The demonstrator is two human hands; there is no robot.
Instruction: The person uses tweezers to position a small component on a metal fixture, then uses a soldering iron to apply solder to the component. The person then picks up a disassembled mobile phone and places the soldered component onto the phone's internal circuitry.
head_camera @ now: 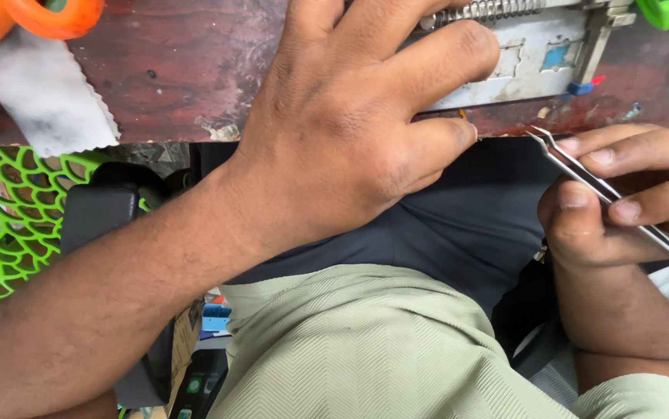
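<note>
A left hand (350, 132) presses spread fingers on a grey metal part (536, 58) at the table's (187, 70) near edge; right hand (622, 194) pinches steel tweezers (606, 190) just right of it.

A dark red wooden counter (187, 70) carries a white cloth with a zigzag edge (43, 97) at its left end. Beyond that cloth sits an orange plastic object (32, 15). Below the counter's left edge stands a green lattice chair (1, 217).
</note>
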